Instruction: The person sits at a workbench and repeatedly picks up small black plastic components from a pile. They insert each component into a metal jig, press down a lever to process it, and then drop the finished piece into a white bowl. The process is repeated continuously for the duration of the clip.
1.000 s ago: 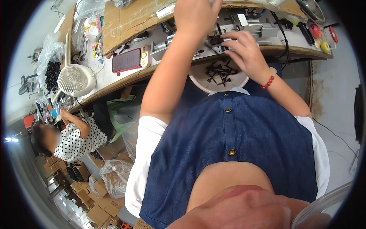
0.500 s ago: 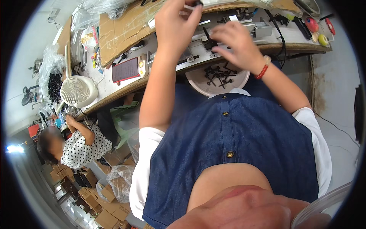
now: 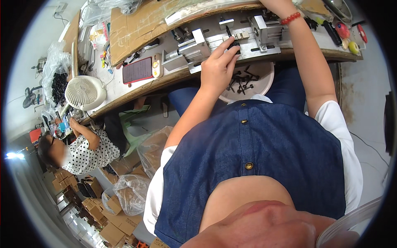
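My left hand [image 3: 220,68] is at a silver metal clamping fixture [image 3: 198,45] on the bench. Its fingers close around a black rod-shaped part [image 3: 234,46] with a thicker end, which sits at the middle of the fixture. My right hand [image 3: 279,5] reaches to the far side of the bench, beyond the fixture's right block [image 3: 259,33]. The picture's top edge cuts off its fingers, so what they hold is hidden. Below the bench edge, near my lap, a white bowl [image 3: 268,82] contains several similar black parts [image 3: 246,84].
Left of the fixture lies a phone in a red case [image 3: 137,71]. A white fan [image 3: 85,93] stands farther left, near a seated person in a dotted top [image 3: 93,153]. Cardboard [image 3: 132,35] covers the back of the bench. Small colourful items [image 3: 342,30] lie at the right end.
My left hand has come down from the far side onto the black part in the fixture. My right hand has left the fixture and moved up to the far edge.
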A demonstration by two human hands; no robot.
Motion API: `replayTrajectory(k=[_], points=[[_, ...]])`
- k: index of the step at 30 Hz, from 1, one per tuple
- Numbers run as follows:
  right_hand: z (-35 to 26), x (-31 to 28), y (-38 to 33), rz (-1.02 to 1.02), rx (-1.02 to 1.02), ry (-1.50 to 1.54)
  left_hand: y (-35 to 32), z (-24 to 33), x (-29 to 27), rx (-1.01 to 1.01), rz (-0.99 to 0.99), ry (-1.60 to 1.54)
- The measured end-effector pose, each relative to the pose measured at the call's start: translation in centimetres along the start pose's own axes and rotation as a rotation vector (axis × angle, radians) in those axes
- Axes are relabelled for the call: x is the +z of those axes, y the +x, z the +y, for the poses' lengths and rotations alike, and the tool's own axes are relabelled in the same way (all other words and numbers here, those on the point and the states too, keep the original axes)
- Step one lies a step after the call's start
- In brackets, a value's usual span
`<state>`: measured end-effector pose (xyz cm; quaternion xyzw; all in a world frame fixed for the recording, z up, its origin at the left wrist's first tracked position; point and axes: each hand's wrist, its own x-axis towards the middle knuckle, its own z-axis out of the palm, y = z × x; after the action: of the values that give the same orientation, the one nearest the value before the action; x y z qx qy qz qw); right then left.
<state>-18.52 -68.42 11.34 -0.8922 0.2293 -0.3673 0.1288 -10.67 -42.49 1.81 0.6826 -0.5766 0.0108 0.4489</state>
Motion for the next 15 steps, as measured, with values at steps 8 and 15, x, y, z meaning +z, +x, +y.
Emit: replayTrajectory(k=[8,15], points=[[-4.8,-4.6,-5.7,0.008,0.099,0.316,1.6,0.5,-2.0,0.014,-0.045,0.007],[-7.4,-1.7,-13.7,-0.176,-0.280,0.135,14.8,-3.6,-5.8,0.178,0.016,0.562]])
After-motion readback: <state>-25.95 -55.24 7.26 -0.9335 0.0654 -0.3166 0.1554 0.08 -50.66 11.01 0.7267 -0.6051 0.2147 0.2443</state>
